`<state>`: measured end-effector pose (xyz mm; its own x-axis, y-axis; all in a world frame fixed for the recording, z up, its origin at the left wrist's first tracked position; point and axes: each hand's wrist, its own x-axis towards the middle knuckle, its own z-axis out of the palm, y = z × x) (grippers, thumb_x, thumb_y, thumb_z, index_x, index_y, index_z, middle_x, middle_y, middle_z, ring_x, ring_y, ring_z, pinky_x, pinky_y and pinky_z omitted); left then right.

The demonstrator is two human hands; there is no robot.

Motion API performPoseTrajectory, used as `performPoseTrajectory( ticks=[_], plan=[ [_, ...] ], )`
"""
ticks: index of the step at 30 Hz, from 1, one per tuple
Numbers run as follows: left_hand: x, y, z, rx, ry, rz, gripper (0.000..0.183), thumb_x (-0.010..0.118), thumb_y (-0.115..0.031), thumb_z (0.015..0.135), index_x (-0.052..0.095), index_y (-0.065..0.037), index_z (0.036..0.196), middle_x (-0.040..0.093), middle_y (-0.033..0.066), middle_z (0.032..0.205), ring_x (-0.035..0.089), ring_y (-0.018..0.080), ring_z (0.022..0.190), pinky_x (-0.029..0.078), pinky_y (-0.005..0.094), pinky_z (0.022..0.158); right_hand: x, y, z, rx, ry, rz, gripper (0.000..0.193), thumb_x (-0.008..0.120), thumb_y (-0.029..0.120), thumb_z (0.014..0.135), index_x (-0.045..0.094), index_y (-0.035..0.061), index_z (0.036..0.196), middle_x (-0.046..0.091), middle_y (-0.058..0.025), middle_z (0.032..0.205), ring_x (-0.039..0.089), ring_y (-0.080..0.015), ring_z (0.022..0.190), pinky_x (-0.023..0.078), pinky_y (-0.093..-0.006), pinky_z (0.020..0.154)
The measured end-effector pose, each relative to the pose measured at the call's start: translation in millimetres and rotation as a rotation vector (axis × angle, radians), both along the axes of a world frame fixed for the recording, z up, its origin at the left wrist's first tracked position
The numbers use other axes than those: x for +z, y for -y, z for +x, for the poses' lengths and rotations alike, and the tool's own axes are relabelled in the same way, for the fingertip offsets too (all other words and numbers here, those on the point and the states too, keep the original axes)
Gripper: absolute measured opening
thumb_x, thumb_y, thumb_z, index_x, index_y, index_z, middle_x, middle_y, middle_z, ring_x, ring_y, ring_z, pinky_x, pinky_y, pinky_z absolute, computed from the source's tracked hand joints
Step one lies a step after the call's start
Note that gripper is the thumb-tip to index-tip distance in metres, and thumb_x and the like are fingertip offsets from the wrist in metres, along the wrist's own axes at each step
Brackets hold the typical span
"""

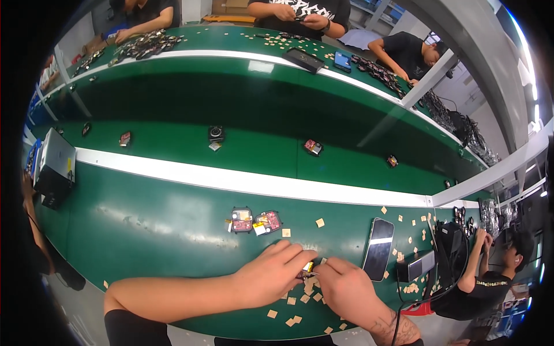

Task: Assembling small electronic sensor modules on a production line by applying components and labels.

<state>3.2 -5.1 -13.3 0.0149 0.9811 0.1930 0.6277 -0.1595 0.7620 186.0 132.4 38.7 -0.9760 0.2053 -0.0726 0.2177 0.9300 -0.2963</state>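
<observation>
Near the front edge of the green table, my left hand [280, 270] is closed on a small electronic module [308, 268] with a yellow part, mostly hidden by the fingers. My right hand [346, 287] meets it from the right, fingers pinched at the module; what they hold, if anything, is hidden. Beyond my hands lie two opened black device housings, one [242, 219] beside the other [268, 222], with red circuit boards and small yellow parts showing. Small tan square pieces [292, 300] are scattered under and around my hands.
A smartphone [378, 249] lies right of my hands, near a dark box-shaped device [416, 265] and a black cable. Beyond a white rail [254, 183], a green belt [265, 161] carries several spaced devices. A grey metal box [55, 164] stands far left. Other people work across and at right.
</observation>
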Motion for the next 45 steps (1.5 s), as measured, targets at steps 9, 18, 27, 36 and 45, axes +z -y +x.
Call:
performPoseTrajectory(
  ticks=[9,18,27,36,45],
  plan=[
    [5.1,-2.8,-0.6,0.026,0.066,0.003,0.070,0.078,-0.006,0.089,0.045,-0.001,0.151,0.061,0.0184,0.124,0.059,0.0398,0.114,0.049,0.0482,0.102,-2.9,-5.5,-12.0,-0.225,-0.280,-0.489,0.021,0.078,0.008,0.096,0.069,0.0021,0.115,0.065,-0.0127,0.103,0.069,-0.0260,0.073,0.057,-0.0342,0.067],
    [1.8,-4.2,2.0,0.066,0.132,0.015,0.068,0.082,-0.007,0.087,0.047,-0.004,0.146,0.064,0.0185,0.123,0.062,0.0421,0.115,0.050,0.0513,0.101,-21.5,-16.9,-1.4,-0.322,-0.201,-0.658,0.023,0.076,0.003,0.097,0.070,-0.0006,0.120,0.068,-0.0076,0.092,0.059,-0.0114,0.067,0.047,-0.0278,0.058],
    [-0.8,0.0,-3.6,-0.065,-0.106,0.072,0.029,0.078,-0.016,0.091,0.067,-0.011,0.118,0.055,0.0083,0.104,0.059,0.0300,0.106,0.052,0.0431,0.091,-14.4,-26.3,9.7,-0.341,-0.128,-0.782,0.023,0.074,0.003,0.099,0.070,-0.0011,0.121,0.074,-0.0087,0.095,0.058,-0.0074,0.068,0.047,-0.0261,0.058],
    [-3.4,0.4,-3.4,-0.097,-0.315,0.123,0.029,0.069,-0.015,0.089,0.069,-0.009,0.118,0.060,0.0071,0.107,0.059,0.0258,0.107,0.052,0.0392,0.091,-5.0,-22.1,8.6,-0.184,-0.130,-0.557,0.023,0.074,0.000,0.097,0.071,0.0023,0.119,0.073,-0.0091,0.098,0.074,-0.0196,0.083,0.060,-0.0303,0.072],
    [-2.1,-1.2,-2.2,-0.057,-0.290,0.167,0.029,0.070,-0.017,0.090,0.066,-0.007,0.117,0.059,0.0068,0.104,0.060,0.0258,0.104,0.052,0.0389,0.088,-23.0,-5.1,6.5,-0.215,-0.240,-0.557,0.023,0.077,-0.002,0.094,0.071,-0.0007,0.116,0.071,-0.0119,0.104,0.071,-0.0218,0.076,0.057,-0.0323,0.067]
  ],
)
